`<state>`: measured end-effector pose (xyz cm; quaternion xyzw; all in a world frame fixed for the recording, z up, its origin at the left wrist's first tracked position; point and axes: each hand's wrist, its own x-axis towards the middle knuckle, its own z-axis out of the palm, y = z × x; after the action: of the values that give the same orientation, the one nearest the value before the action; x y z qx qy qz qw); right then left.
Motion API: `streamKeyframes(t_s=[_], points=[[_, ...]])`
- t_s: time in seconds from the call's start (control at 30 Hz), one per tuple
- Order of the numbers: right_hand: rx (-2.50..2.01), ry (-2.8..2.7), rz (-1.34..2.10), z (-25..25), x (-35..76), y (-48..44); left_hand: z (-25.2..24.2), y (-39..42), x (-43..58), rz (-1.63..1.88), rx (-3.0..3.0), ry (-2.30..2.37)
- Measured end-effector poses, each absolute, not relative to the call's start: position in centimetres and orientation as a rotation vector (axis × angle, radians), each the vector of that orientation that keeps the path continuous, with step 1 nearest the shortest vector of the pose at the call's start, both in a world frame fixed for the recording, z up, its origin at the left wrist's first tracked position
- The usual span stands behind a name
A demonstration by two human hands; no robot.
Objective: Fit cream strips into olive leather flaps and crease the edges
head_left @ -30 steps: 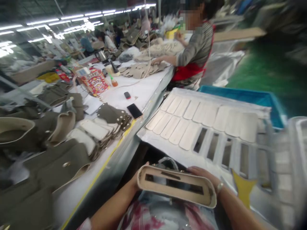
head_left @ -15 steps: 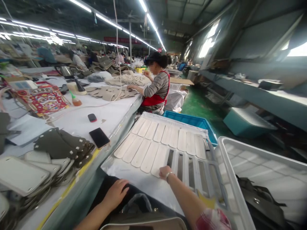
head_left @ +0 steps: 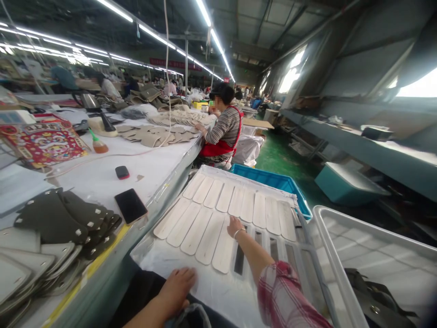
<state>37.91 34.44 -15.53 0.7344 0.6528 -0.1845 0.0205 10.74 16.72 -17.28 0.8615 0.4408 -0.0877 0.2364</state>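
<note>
My right hand (head_left: 235,227) has its fingers curled at the far right end of a pale, round-ended strip (head_left: 223,248), the rightmost filled place in the near row. Pale strips (head_left: 186,226) lie side by side in two rows on a slotted frame (head_left: 248,218) over white sheeting. Beside that last strip, a dark slot (head_left: 239,258) runs along my wrist. My left hand (head_left: 180,283) rests on the sheeting's near edge, its fingers loosely stretched out and holding nothing.
The left table carries a phone (head_left: 130,206), stacked olive flaps (head_left: 64,218) and a glue bottle (head_left: 98,142). A white bin (head_left: 322,216) stands right, a blue crate (head_left: 266,175) behind the board. A co-worker (head_left: 223,127) sits at the table ahead.
My right hand has slid from the strip's near end to its far end. My left hand has shifted right, onto the sheeting's edge. The view has turned slightly.
</note>
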Motion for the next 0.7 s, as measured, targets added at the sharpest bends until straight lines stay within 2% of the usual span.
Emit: streamKeyframes(t_s=[0.37,0.5,0.7], points=[[2.117,2.04,-0.485,-15.5,38.2,36.3,-17.2,16.4,11.1,-0.225,2.275,1.238],[2.093,2.014,-0.496,-13.8,38.7,37.6,-17.4,16.4,10.8,-0.22,2.282,1.228],[1.898,2.159,-0.723,-9.8,41.2,38.5,-16.7,16.5,10.6,-0.228,2.301,1.208]])
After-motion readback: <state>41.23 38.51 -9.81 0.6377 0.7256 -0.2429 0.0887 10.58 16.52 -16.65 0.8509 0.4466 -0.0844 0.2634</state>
